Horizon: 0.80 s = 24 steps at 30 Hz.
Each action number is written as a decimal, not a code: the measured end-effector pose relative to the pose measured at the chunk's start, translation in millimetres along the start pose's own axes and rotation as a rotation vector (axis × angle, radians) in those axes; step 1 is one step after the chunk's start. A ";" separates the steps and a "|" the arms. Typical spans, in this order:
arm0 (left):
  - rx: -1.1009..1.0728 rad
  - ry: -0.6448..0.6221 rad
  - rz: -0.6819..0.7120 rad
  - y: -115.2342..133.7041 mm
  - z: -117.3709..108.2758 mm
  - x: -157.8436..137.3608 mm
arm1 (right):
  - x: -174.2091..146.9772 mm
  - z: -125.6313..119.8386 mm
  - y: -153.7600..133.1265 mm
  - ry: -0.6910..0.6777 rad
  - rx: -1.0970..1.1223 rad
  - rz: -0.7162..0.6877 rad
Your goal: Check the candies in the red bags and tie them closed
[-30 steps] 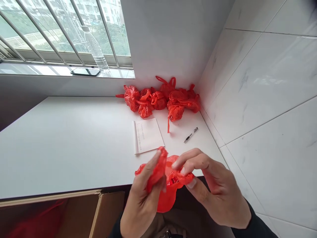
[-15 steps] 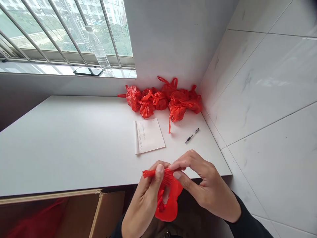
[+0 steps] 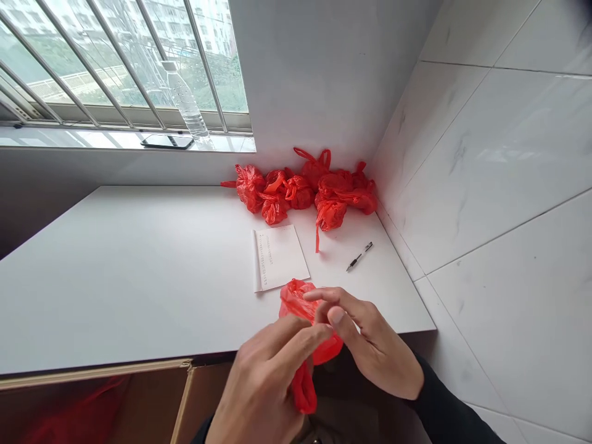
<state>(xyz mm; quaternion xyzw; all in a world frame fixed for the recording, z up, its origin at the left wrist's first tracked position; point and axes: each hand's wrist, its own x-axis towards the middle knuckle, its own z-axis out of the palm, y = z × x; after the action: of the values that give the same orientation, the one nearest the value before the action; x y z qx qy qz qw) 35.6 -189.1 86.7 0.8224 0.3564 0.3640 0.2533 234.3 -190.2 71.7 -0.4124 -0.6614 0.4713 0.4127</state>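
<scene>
Here, the left hand (image 3: 272, 370) is closed around part of a red plastic bag (image 3: 297, 297), which bulges out beyond its knuckles and pokes out beneath it, while the right hand (image 3: 379, 348) arches over the bag's right side (whether its fingers pinch the plastic, I cannot tell). On the table (image 3: 139, 277), just beyond the hands, lie a notepad (image 3: 283, 259) and a pen (image 3: 359, 257), with bunched red bags (image 3: 300, 192) farther off.
</scene>
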 end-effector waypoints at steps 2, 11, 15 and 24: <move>0.170 0.142 0.093 -8.7 3.3 0.5 | 4.0 2.5 2.2 0.038 0.053 0.095; 0.145 0.349 0.142 -30.9 10.0 -5.6 | 11.8 3.6 11.9 -0.047 0.046 0.118; 0.232 0.233 0.205 -33.7 1.2 -2.7 | 11.0 6.5 3.6 0.054 -0.065 0.056; 0.377 -0.012 -0.112 -96.6 -24.1 -71.6 | -6.7 -29.9 70.0 0.258 -0.204 0.285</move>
<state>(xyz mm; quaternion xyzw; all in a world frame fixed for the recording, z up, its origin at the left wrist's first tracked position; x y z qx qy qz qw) -56.5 -180.8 6.2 0.8363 0.4620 0.2712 0.1166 275.3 -172.8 9.6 -0.5983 -0.5824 0.3988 0.3793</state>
